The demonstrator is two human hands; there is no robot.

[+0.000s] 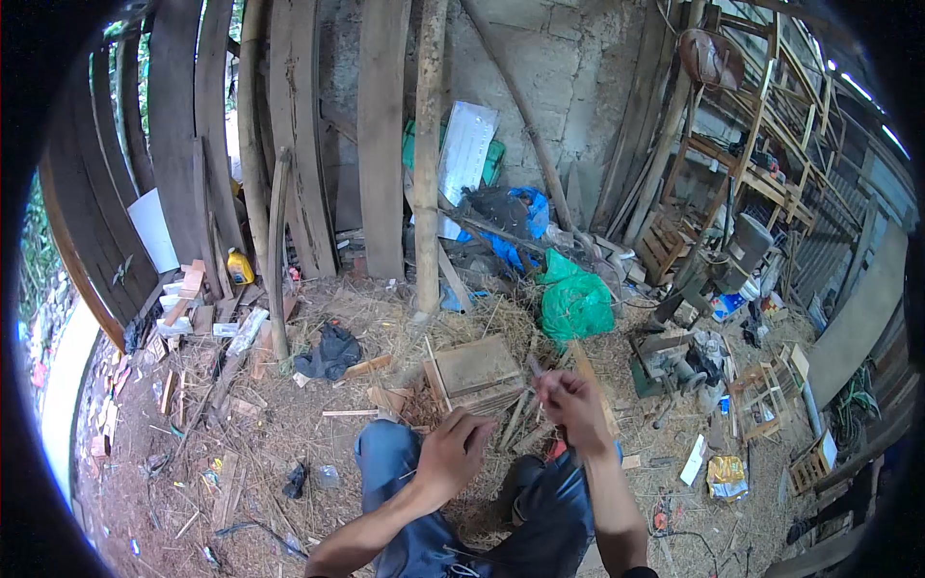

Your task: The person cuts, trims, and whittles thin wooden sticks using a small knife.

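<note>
My left hand [453, 453] is over my left knee, its fingers curled together. What it holds, if anything, is too small to make out. Just beyond its fingers, a thin pale stick [437, 376] runs along the left side of a wooden box [474, 364]. My right hand [572, 403] is raised to the right of the box, thumb and fingers pinched. A small thin piece [534, 365] sticks out of that pinch towards the box; its kind is unclear. The two hands are apart.
A green sack [574, 301] and a wooden post [427, 193] stand beyond the box. A black plastic bag [330, 351] lies left of it, among straw and wood scraps. At right are a small wooden frame [757, 403] and a gold packet [727, 477].
</note>
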